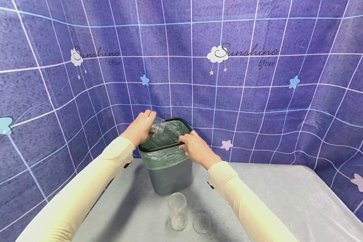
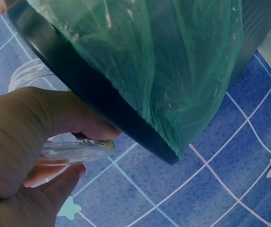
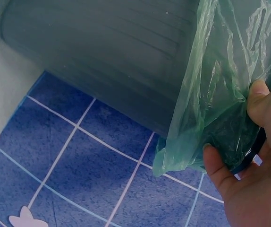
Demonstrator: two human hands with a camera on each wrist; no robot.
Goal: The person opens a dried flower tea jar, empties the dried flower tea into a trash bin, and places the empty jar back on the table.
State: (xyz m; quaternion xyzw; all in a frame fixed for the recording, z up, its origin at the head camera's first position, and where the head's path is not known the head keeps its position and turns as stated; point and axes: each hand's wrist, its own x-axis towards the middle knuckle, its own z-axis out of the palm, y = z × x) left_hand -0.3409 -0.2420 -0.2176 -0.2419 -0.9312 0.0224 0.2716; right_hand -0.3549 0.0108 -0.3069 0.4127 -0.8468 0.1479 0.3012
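My left hand grips a clear plastic jar, tipped on its side over the left part of the trash bin's opening. Some dark, brownish bits show inside the jar near its bottom; in the left wrist view my fingers cover much of it. The grey trash bin has a black rim and a green plastic liner folded down over its outside. At the bin's right edge, my right hand holds the rim and liner, with thumb and fingers on both sides in the right wrist view.
In front of the bin a second clear jar stands on the grey tabletop. A round clear lid lies flat to its right. Close behind the bin hangs a purple gridded curtain, which also runs along both sides.
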